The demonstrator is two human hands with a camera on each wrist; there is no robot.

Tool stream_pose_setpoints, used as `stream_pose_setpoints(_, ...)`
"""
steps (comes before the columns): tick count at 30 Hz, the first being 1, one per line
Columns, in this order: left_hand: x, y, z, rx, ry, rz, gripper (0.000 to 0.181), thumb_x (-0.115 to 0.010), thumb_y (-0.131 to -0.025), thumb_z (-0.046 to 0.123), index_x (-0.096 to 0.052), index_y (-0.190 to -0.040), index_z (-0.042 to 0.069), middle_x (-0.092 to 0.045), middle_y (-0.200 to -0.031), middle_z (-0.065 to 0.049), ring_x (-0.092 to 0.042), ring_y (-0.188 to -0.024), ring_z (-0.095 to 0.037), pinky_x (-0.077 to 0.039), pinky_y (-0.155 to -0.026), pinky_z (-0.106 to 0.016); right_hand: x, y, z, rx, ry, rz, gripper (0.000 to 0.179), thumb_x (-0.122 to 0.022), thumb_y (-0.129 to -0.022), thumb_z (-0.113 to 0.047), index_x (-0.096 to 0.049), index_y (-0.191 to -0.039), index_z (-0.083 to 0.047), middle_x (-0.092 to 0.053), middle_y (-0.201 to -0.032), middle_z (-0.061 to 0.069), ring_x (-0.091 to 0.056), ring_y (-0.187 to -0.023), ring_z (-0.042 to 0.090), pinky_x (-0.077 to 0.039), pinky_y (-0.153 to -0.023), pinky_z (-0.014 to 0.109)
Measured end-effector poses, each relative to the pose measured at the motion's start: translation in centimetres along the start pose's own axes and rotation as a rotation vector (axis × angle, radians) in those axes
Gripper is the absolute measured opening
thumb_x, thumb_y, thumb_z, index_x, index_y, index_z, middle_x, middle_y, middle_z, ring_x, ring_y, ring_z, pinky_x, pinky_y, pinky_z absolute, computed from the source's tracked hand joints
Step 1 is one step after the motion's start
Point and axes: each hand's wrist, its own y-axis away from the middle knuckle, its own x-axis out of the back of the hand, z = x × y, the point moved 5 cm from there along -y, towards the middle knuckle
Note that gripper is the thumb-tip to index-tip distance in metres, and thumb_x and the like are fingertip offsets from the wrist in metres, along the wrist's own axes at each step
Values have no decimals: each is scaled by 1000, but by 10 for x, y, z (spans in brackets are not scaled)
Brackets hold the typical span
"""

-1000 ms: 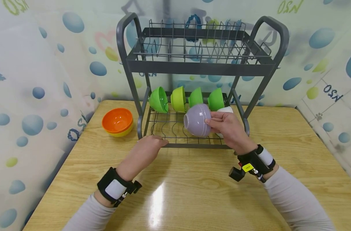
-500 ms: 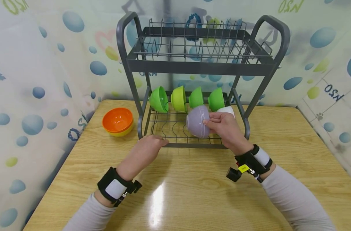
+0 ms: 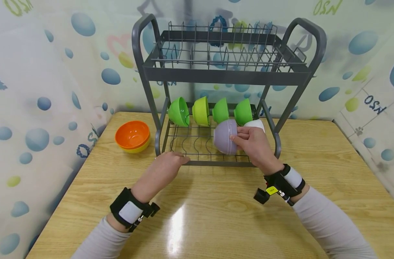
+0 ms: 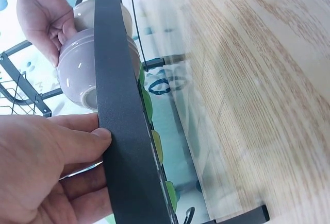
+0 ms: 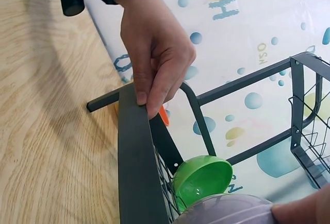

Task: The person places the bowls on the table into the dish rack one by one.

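My right hand (image 3: 256, 146) pinches a lavender bowl (image 3: 225, 137) by its rim. The bowl stands on its side in the lower tier of the dark grey dish rack (image 3: 223, 77), mouth to the right. A white bowl (image 3: 255, 124), partly hidden, sits just behind that hand. At the rack's lower front rail (image 4: 124, 110), my left hand (image 3: 161, 172) holds on, thumb on one face in the left wrist view. Behind the lavender bowl, a row of tilted bowls lines the back: a green bowl (image 3: 178, 112), a yellow-green bowl (image 3: 201, 111) and two more green ones.
An orange bowl (image 3: 132, 135) nested in a yellow bowl (image 3: 135, 148) stands on the wooden table (image 3: 216, 216), left of the rack. Wire dividers stick up on the rack's upper tier. A patterned wall covering (image 3: 54, 90) stands close behind the rack.
My right hand has brought the lavender bowl slightly to the right and down, bringing its mouth nearer the white bowl. My left hand stays on the rail.
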Motion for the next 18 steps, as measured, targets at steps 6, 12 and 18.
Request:
stream_pose_setpoints(6, -1, 0, 0, 5, 6, -3, 45, -52, -75, -20, -75, -96, 13, -72, -84, -2, -67, -75, -15, -56, -64, -29, 1, 2, 1, 29, 106, 59, 41, -63, -92, -24, -59, -126, -2, -68, -119, 14, -65, -108, 20, -57, -77, 26)
stream_pose_setpoints(12, 0, 0, 1, 6, 3, -6, 45, -53, -75, -20, -75, -97, 13, -72, -85, -2, -67, -75, -15, -57, -65, -29, 3, 4, -3, 103, 226, 104, 37, -64, -91, -23, -63, -122, -2, -70, -113, 16, -67, -103, 22, -56, -73, 27)
stream_pose_setpoints(18, 0, 0, 1, 12, 4, -10, 46, -52, -75, -20, -75, -98, 13, -73, -87, -2, -68, -77, -16, -57, -67, -29, 4, 6, -10, 192, 352, 126, 35, -66, -89, -19, -65, -118, 1, -72, -104, 18, -70, -95, 24, -59, -75, 37)
